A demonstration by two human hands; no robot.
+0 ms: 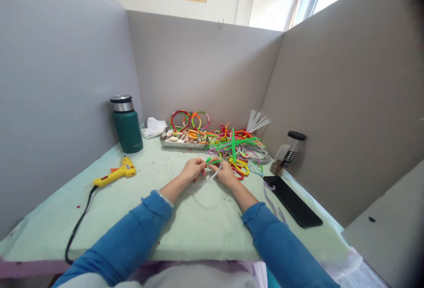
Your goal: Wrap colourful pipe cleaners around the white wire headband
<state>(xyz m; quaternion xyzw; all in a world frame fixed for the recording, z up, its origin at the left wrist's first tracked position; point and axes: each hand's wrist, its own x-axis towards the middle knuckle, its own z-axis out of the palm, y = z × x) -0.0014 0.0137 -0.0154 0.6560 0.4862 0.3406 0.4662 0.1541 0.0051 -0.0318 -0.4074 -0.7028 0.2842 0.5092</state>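
Observation:
Both hands meet over the middle of the pale green table cover. My left hand [194, 169] is closed, its fingertips pinching a green pipe cleaner [213, 161] at its left end. The fingers of my right hand [224, 172] are closed on the same green piece from the right. A thin whitish strip [213, 176] curves down between the hands; where it is fastened cannot be made out. Just behind my right hand lies a heap of coloured pipe cleaners [233, 144], with yellow and red loops at its near edge.
Behind the hands, a metal tray [183, 145] holds shells, near coloured rings [180, 120]. At left are a yellow glue gun [115, 174], a green bottle [127, 129] and tissues [155, 127]. At right are a black phone-like slab [294, 202] and a clear jar [287, 153]. Grey partitions surround the table.

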